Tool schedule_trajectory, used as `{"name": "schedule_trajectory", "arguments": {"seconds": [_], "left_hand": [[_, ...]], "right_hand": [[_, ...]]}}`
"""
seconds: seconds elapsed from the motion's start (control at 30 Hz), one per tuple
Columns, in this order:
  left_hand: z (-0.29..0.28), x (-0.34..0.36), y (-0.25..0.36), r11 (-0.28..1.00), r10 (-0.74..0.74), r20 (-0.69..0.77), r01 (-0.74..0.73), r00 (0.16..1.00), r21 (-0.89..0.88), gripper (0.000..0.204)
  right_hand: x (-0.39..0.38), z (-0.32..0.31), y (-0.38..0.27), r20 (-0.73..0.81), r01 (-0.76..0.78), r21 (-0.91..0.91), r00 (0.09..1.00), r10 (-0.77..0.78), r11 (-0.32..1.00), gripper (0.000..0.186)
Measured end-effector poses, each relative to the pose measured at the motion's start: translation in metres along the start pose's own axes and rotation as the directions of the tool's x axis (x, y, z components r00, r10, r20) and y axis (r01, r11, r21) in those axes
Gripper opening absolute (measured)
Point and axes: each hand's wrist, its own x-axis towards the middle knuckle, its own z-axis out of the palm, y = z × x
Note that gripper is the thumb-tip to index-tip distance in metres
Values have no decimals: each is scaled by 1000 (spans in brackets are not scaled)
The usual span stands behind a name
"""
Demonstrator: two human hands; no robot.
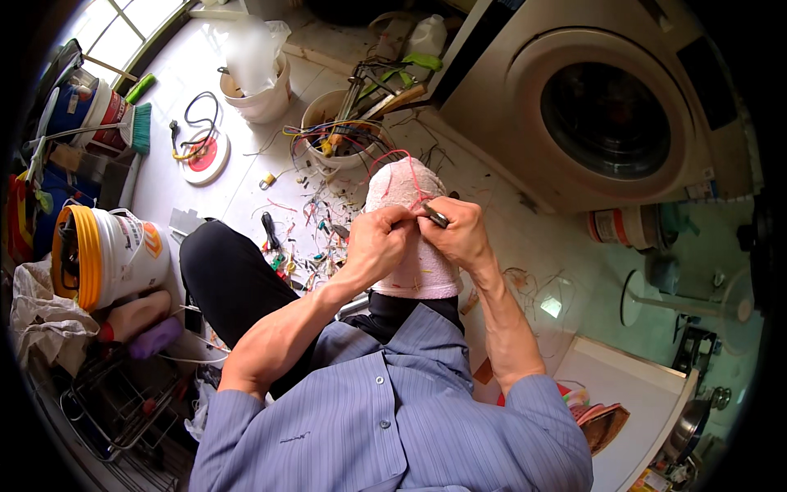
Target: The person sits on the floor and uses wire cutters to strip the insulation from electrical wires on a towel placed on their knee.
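Observation:
A pinkish towel (416, 266) is draped over my raised knee, and both hands work on top of it. My left hand (379, 244) is closed in a pinch on a thin red wire (416, 169) that loops up over the towel. Close against it, my right hand (461, 236) grips a small dark tool (434, 215) with a pale end, its tip hidden by the fingers. The fingertips of the two hands nearly meet. Whether the tool touches the wire cannot be made out.
Wire scraps (316, 234) and small parts litter the floor. Beyond the knee stands a white bucket (328, 156) with wires and tools. A second bucket (261, 102), a corded white disc (205, 160) and a yellow-rimmed pail (135, 254) are left. A washing machine (500, 164) stands right.

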Motion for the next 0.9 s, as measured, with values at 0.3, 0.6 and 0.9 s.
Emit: {"name": "schedule_trajectory", "arguments": {"seconds": [0.3, 0.6, 0.9], "left_hand": [[-1, 1, 7, 930, -170, 112, 197, 979, -310, 13], [-4, -3, -2, 826, -230, 193, 296, 954, -479, 11], [-6, -2, -4, 830, -244, 184, 303, 952, -467, 13]], "right_hand": [[-11, 18, 9, -83, -293, 280, 941, 327, 914, 11], [-12, 21, 18, -175, -302, 466, 890, 421, 832, 4], [-24, 2, 10, -99, -228, 158, 964, 246, 961, 9]]}}
